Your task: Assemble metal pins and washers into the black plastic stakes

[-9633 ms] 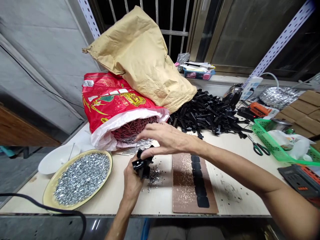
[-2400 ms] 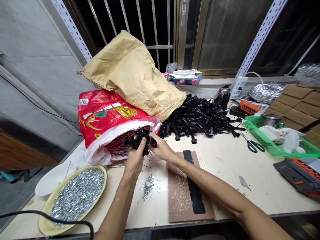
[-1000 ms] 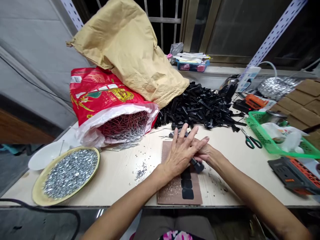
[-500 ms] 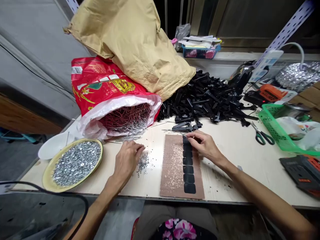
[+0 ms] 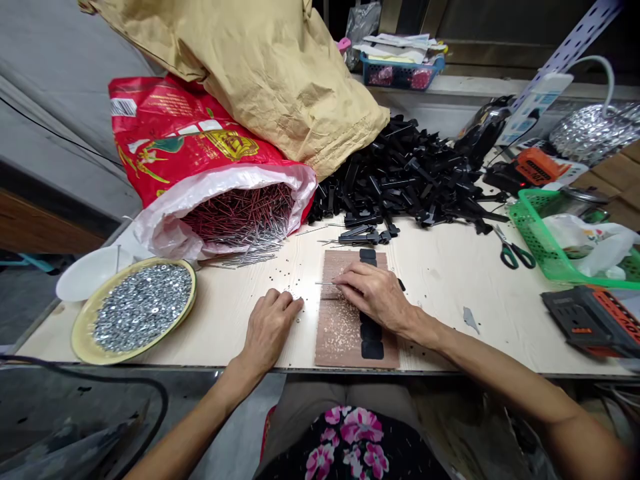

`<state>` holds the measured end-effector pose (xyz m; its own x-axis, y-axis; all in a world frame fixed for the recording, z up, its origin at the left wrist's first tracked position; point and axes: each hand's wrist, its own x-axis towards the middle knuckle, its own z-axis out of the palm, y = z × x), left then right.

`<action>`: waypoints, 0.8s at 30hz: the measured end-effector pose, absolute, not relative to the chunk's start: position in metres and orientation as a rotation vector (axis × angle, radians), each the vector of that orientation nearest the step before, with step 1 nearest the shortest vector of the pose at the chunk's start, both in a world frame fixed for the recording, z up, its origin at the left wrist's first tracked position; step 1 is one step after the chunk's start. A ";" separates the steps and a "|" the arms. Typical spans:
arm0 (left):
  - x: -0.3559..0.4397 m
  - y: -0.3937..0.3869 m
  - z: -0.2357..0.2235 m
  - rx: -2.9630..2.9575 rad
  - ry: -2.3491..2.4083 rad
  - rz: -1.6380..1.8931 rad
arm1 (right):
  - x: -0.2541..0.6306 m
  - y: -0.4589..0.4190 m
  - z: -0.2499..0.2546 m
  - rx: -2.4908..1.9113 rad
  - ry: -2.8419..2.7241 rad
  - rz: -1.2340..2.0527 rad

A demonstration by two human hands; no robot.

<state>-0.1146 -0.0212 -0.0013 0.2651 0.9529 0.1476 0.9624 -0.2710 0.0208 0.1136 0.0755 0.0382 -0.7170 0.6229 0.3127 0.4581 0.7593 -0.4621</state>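
My right hand [image 5: 376, 295] is closed over a brown board [image 5: 333, 353], its fingertips pinching a thin metal pin [image 5: 325, 283] that points left. A small black piece [image 5: 401, 285] shows at the far side of this hand; whether it is held cannot be made out. Black square patches [image 5: 372, 350] run in a column down the board, partly covered by the hand. Pale flecks speckle the board's left half. My left hand [image 5: 270, 327] rests on the table left of the board, fingers curled and thumb near the fingertips. What they hold, if anything, is hidden.
A yellow bowl of metal washers [image 5: 145, 303] stands left, by a white bowl [image 5: 90, 273]. Behind are a red sack of long pins [image 5: 200, 143], a brown paper bag [image 5: 280, 87] and black plastic parts [image 5: 400, 177]. At right: scissors [image 5: 510, 250], green basket [image 5: 535, 230], battery [image 5: 575, 320].
My right hand has moved left and toward me from the board's top, and a pin now shows in its fingers. My left hand has shifted right, over the spot where small washers lay.
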 end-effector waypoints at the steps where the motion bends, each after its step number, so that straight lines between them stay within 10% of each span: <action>1: -0.115 -0.020 0.000 -2.472 -1.830 -0.186 | 0.115 0.074 0.037 -0.834 -2.490 0.508; 6: -0.113 -0.016 0.003 -2.473 -2.039 -0.582 | 0.114 0.063 0.028 -0.876 -2.410 0.606; 15: -0.075 0.003 0.025 -1.439 -2.816 -2.780 | 0.101 0.052 0.028 -0.843 -2.370 0.655; 24: -0.063 0.008 0.028 -1.519 -2.676 -2.867 | 0.113 0.056 0.032 -0.919 -2.388 0.525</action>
